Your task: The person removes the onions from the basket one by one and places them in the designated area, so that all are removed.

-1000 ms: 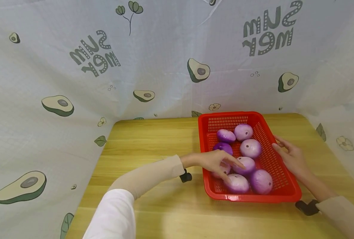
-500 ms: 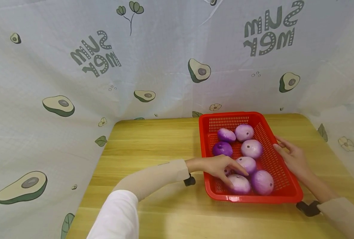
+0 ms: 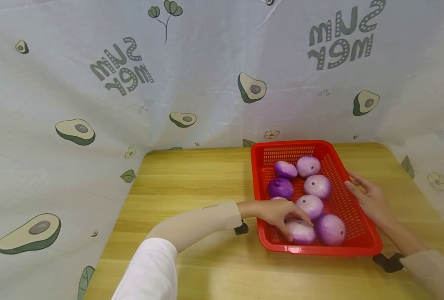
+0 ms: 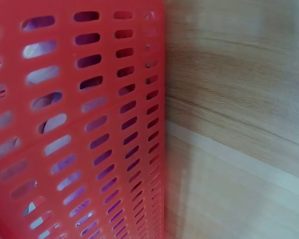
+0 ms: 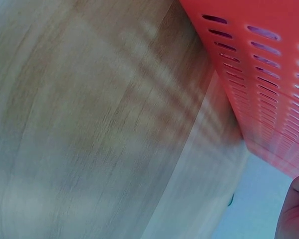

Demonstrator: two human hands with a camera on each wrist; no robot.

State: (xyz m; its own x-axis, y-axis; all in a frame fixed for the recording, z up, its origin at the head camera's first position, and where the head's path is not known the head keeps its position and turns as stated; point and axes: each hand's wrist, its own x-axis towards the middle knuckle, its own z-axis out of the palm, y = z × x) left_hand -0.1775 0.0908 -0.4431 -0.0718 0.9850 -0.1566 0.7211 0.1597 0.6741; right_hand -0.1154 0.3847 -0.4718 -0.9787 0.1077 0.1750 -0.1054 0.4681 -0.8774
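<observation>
Two mirrored "summer" prints (image 3: 339,51) behind onions (image 3: 317,186)

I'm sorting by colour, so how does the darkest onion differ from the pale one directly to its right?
The darkest onion is deep purple; the pale onion is whitish lilac. The pale onion shows a small, distinct spot; the darkest onion's mark blends into its purple. Both are rounded, lie in the red basket and are untouched by either hand.
</observation>
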